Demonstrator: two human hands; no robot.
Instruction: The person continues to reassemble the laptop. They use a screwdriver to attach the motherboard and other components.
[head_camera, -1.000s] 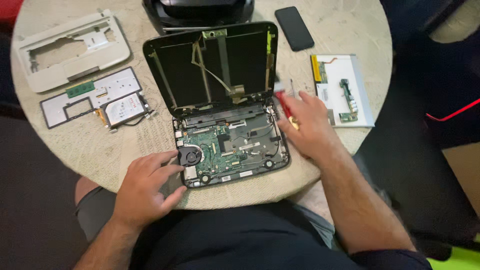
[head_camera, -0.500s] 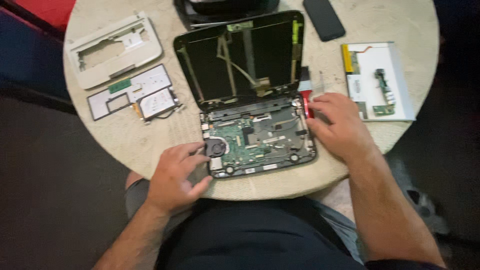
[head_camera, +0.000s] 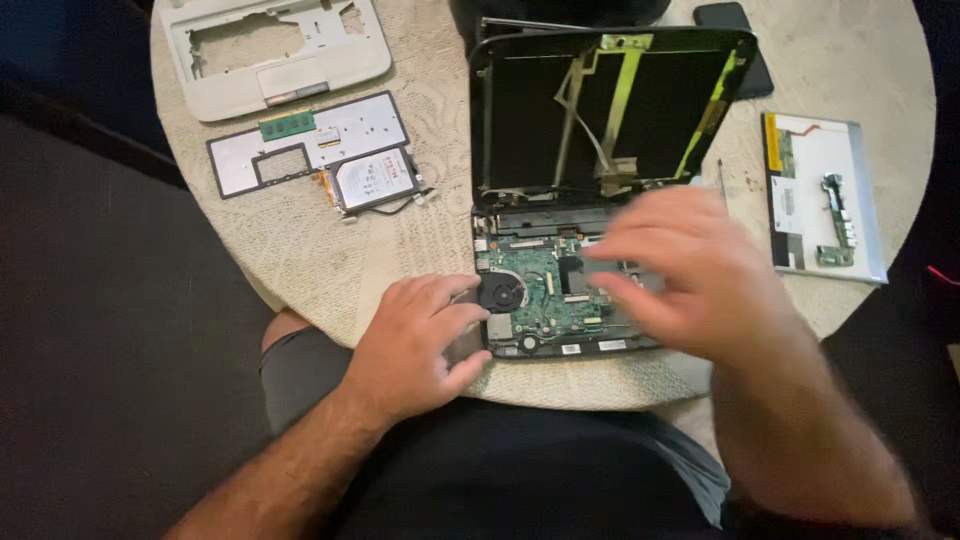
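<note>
At the far left of the round tabletop (head_camera: 330, 260) lies a white palm-rest cover (head_camera: 270, 60). Just nearer sits a grey backing plate (head_camera: 350, 135) with a green memory stick (head_camera: 287, 124) on it and a hard drive (head_camera: 375, 180) at its right end.

The left hand (head_camera: 415, 345) rests at the near left corner of the laptop base (head_camera: 600, 345). Its fingers are loosely curled, with the fingertips against the casing beside the black fan (head_camera: 500, 293). It grips nothing and seems only to steady the base.

The green circuit board (head_camera: 545, 290) lies bare in the base, near the middle of the near edge of the tabletop. Behind it the lid shell (head_camera: 610, 100) stands open with its panel out and its ribbon cables showing.

The right hand (head_camera: 690, 270) hovers over the right half of the board. It is smeared by motion, with the fingers stretched out towards the left. Nothing shows in it, though the blur hides the fingertips.

A thin tool (head_camera: 720, 175) lies just right of the lid. Further right is the removed display panel (head_camera: 800, 200), face down, with a small green board (head_camera: 835, 215) resting on it. A dark phone (head_camera: 730, 20) lies at the far edge.

Judging by the parts laid out, the machine is well into being stripped, and the step in hand concerns the exposed board. Any move there calls for a light touch on connectors and cables, with the base held firm at its corner.
</note>
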